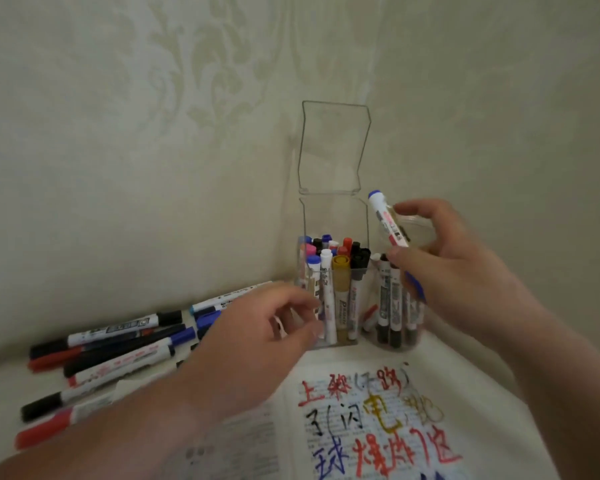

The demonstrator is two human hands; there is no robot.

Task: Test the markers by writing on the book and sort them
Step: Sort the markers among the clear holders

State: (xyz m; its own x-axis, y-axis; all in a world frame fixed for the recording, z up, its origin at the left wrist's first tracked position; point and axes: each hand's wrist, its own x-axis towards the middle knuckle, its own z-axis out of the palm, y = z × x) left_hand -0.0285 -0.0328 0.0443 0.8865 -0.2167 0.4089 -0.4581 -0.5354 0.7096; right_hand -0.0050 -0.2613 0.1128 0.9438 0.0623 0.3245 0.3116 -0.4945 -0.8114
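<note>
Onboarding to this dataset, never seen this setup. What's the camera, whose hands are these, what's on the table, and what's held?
There is no robot here, just a person working with bare hands. The single picture comes from a wide-angle camera on the person's head, looking forward and down.

The right hand pinches a white marker with a blue cap above a round clear cup that holds a few markers. The left hand reaches to a clear square box packed with upright markers, its lid flipped up. Blur hides whether that hand grips the box.

Loose markers lie at the left. An open book at the bottom is covered in red, blue, black and yellow test writing.
</note>
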